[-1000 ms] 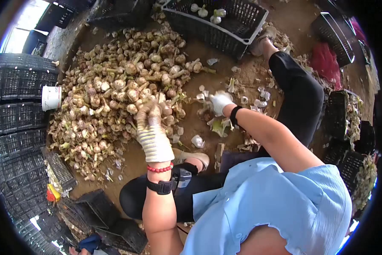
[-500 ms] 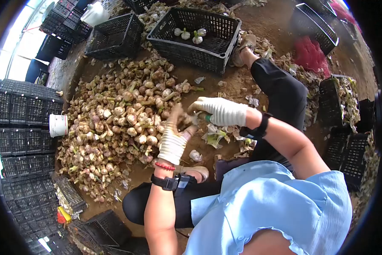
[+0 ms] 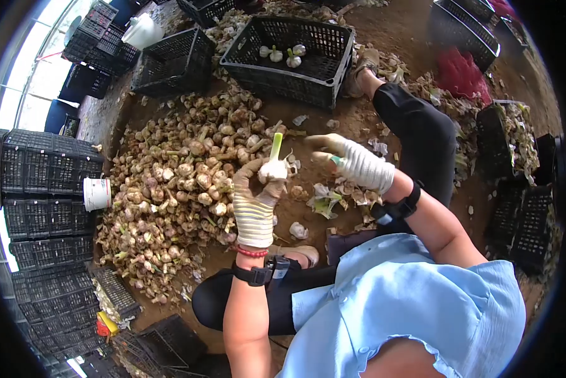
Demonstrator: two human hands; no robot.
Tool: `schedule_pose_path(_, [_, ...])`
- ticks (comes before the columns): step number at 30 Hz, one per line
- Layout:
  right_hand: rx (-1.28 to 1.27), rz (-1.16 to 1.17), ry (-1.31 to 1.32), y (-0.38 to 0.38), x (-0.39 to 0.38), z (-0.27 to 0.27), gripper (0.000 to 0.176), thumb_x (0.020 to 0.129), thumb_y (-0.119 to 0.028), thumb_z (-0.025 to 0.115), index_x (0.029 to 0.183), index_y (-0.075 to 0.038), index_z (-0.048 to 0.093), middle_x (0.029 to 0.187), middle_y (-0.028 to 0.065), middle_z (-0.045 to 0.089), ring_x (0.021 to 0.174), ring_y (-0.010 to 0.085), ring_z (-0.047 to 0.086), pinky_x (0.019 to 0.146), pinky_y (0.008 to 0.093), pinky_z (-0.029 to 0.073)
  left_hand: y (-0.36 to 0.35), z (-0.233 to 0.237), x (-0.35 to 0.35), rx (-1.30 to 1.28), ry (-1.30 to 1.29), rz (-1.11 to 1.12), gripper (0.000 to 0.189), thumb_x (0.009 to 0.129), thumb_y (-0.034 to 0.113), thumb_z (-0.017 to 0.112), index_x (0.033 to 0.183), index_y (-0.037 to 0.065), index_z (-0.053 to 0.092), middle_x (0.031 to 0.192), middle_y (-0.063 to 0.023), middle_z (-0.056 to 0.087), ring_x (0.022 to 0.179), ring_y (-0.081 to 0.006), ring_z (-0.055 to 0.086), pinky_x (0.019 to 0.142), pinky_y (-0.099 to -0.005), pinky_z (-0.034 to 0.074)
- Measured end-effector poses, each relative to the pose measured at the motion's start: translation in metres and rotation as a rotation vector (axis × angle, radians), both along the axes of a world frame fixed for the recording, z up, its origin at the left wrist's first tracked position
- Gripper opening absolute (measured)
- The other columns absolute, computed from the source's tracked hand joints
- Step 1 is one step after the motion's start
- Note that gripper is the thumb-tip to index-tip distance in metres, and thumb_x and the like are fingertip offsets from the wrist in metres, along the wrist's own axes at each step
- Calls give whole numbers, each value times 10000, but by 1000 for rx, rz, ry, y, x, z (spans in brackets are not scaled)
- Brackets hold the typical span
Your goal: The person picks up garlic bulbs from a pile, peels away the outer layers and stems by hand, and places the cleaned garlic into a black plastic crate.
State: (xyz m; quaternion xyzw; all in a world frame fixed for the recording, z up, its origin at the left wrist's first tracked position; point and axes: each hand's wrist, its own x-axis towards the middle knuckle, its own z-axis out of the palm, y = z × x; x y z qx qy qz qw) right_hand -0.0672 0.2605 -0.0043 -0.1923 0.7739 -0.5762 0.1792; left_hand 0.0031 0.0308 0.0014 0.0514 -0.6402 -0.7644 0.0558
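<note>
My left hand [image 3: 255, 211], in a striped, soiled work glove, has its thumb and fingers closed round a garlic bulb [image 3: 272, 171]. The bulb is upright, white, with a pale green stem pointing up and a bit of loose skin at its right side. My right hand [image 3: 357, 165], gloved too, is apart from the bulb, to its right, fingers stretched toward it. A small green item [image 3: 337, 160] shows by its thumb; I cannot make out what it is. Left of my hands lies a big heap of unpeeled garlic [image 3: 182, 170]. One whitish bulb [image 3: 298, 230] rests on the ground nearer me.
A black crate [image 3: 283, 74] ahead contains several cleaned bulbs. Another black crate [image 3: 172, 62] stands left of it. Stacked crates [image 3: 50, 164] and a white bucket [image 3: 97, 194] line the left. Garlic skins [image 3: 325, 200] litter the ground; a red net bag [image 3: 462, 77] lies right.
My right hand has drawn away from the left one to the right. The bulb in my left hand now shows white, its green stem standing up.
</note>
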Motion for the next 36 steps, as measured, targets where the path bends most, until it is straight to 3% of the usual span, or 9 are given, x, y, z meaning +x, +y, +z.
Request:
schedule_pose_path(2, [-467,78,-341,-23,11,19,630,999,-432,600,1452,-19,452,1221,64,615,1137,124,539,997,287,431,6,1,0,-243,97,74,494,816,123,829,1228,40,569,1163,-89,615,1034,-204,607,925,-325,513])
schedule_pose_path(6, [-766,101,-349,-62,11,16,528,1003,-384,615,1351,2,521,1166,11,626,1081,70,550,959,253,447,-1,2,0,-701,315,92,554,777,-51,789,1254,54,527,1180,-72,573,1068,-177,566,929,-312,513])
schedule_pose_path(10, [-653,-17,-477,-73,15,31,310,1001,-327,633,1104,-34,644,972,-8,686,894,61,608,812,237,500,-1,5,7,-651,212,100,567,757,-38,814,1244,52,538,1164,-68,589,1070,-172,573,942,-316,505])
schedule_pose_path(13, [-575,23,-383,-66,14,31,278,1022,-282,603,1117,-27,657,953,-11,692,893,61,602,816,240,494,0,10,9,-776,275,132,570,747,-31,830,1236,56,551,1156,-60,597,1056,-163,586,944,-322,506])
schedule_pose_path(17, [-488,143,-354,-48,11,39,266,1045,-255,556,1151,-32,654,984,-18,680,904,65,586,818,253,488,-2,-3,10,-387,141,40,475,857,24,772,1277,59,553,1172,-44,598,1054,-160,594,950,-313,518])
schedule_pose_path(22, [-479,250,-437,-35,2,30,348,1025,-347,582,1191,-46,643,1000,-18,671,940,75,576,804,270,495,0,-7,7,-337,137,68,419,856,64,786,1228,31,596,1163,-79,606,1065,-185,593,956,-343,508])
schedule_pose_path(26, [-373,7,-512,-37,14,54,320,987,-318,642,1141,-38,669,1003,-6,677,904,55,591,786,234,490,0,-3,5,-379,149,99,498,819,85,819,1256,37,586,1136,-74,604,1064,-195,582,984,-336,477])
schedule_pose_path(30, [-438,0,-445,-48,14,21,225,950,-170,669,1103,-6,687,911,-26,681,830,41,583,765,226,483,7,13,5,-1017,469,-40,699,712,-47,776,1347,82,514,1278,-160,528,1206,-348,525,1018,-445,479])
schedule_pose_path(36, [-406,98,-400,-29,7,33,195,911,-64,652,1090,-10,704,908,-36,678,835,40,556,766,225,474,12,3,4,-845,491,40,611,721,-12,815,1260,73,541,1152,-121,574,1044,-258,587,895,-365,519])
